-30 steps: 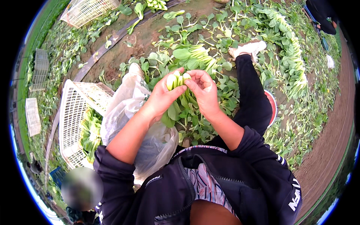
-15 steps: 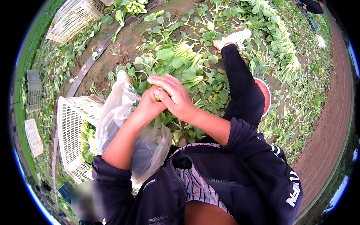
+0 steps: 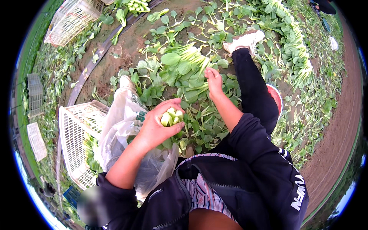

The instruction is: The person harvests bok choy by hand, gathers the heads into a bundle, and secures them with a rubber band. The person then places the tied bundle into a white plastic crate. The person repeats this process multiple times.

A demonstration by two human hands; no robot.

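Observation:
My left hand (image 3: 159, 124) is wrapped round a small bunch of bok choy (image 3: 172, 117), its pale cut stem ends facing up. The leaves of this bunch are hidden below the hand. Farther right, my right hand (image 3: 214, 82) is raised with its fingers curled together; whether anything is in them does not show. It is beside a pile of bok choy (image 3: 184, 63) lying on the ground, stems toward the right. A clear plastic sheet (image 3: 122, 119) covers my left leg, below my left forearm.
A white plastic crate (image 3: 73, 142) with greens inside stands at my left. Another crate (image 3: 74, 21) is at the far left. A long row of bok choy (image 3: 293, 46) runs along the right. A red bucket (image 3: 275, 99) is beside my right leg. Loose leaves cover the ground.
My hands have come apart. The right hand has moved away to the right, toward the pile. The left hand keeps the bunch, whose cut ends now show.

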